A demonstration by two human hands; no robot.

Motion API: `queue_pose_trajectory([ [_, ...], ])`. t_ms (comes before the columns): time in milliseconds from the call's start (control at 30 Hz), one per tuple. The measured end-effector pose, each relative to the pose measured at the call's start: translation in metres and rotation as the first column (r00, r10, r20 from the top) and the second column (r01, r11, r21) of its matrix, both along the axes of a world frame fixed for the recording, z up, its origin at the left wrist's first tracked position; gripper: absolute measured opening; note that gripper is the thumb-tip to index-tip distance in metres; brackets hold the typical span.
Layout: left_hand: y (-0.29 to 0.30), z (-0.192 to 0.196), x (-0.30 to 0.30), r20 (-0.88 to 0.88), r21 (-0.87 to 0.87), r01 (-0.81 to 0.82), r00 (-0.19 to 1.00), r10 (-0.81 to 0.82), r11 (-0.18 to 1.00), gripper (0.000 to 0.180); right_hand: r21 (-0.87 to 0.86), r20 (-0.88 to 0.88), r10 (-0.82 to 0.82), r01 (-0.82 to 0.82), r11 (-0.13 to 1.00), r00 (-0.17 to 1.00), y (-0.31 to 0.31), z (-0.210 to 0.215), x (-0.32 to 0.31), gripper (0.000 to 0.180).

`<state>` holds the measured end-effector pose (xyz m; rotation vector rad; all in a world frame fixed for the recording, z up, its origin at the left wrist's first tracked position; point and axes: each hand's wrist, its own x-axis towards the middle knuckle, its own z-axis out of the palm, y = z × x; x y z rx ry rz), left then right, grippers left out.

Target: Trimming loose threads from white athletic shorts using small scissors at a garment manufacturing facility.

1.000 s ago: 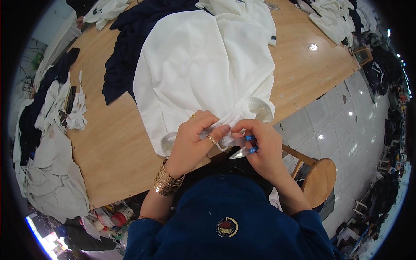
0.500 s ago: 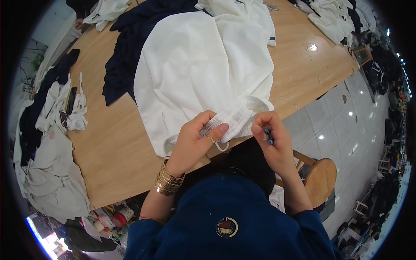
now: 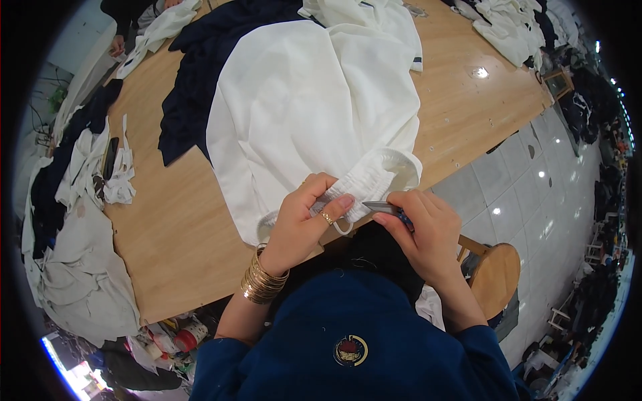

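A white garment (image 3: 281,100), apparently trousers, lies spread on the table with its gathered elastic waistband (image 3: 368,175) at the near edge. My left hand (image 3: 301,217) is closed on the waistband, thumb on top, fingers partly under the cloth. A loop of white drawstring (image 3: 344,230) hangs just below that thumb. My right hand (image 3: 428,230) grips a pair of thread snips (image 3: 378,206); the grey blades point left at the waistband, close to my left thumb. Whether the tips touch the cloth I cannot tell. The snips' blue handle is mostly hidden by my fingers.
Dark navy cloth (image 3: 190,87) lies beneath and beyond the white garment. Piled garments (image 3: 80,267) cover the table's left edge, and more white clothes (image 3: 505,30) sit far right. A wooden stool (image 3: 496,281) stands right of me. Another person's hand (image 3: 117,45) shows far left.
My right hand has turned, bringing the snips' blades leftward to the waistband; before, they were tucked in my fingers. The left hand has barely moved. The other person's arm now shows more.
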<state>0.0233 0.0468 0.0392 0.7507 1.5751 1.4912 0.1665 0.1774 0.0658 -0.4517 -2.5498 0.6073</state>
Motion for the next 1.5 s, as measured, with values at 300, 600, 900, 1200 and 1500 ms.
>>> queue_pose_trajectory([
  [300, 0.0, 0.002, 0.003, -0.116, 0.009, -0.042, 0.992, 0.043, 0.999, 0.016, 0.114, 0.0, 0.011, -0.011, 0.993, 1.0, 0.001, -0.001, -0.002, 0.023],
  [600, 0.0, 0.001, 0.001, -0.135, 0.01, -0.02, 0.991, 0.022, 1.0, 0.016, 0.02, 0.056, 0.003, -0.004, 1.0, 0.998, -0.001, 0.003, -0.003, 0.022],
  [900, -0.003, 0.002, 0.0, -0.016, -0.006, -0.02, 1.0, 0.02, 1.0, 0.017, -0.589, 0.048, -0.092, 0.103, 0.801, 0.995, 0.0, -0.002, -0.002, 0.025],
  [1200, -0.005, 0.004, -0.001, -0.072, -0.011, -0.028, 0.997, 0.027, 1.0, 0.018, -0.499, -0.029, -0.132, 0.1, 0.861, 0.991, 0.002, -0.003, 0.002, 0.033],
  [1500, 0.0, 0.003, 0.001, -0.191, 0.0, -0.028, 0.981, 0.027, 1.0, 0.018, -0.425, -0.127, 0.071, -0.119, 0.897, 0.989, -0.008, -0.007, -0.007, 0.023],
])
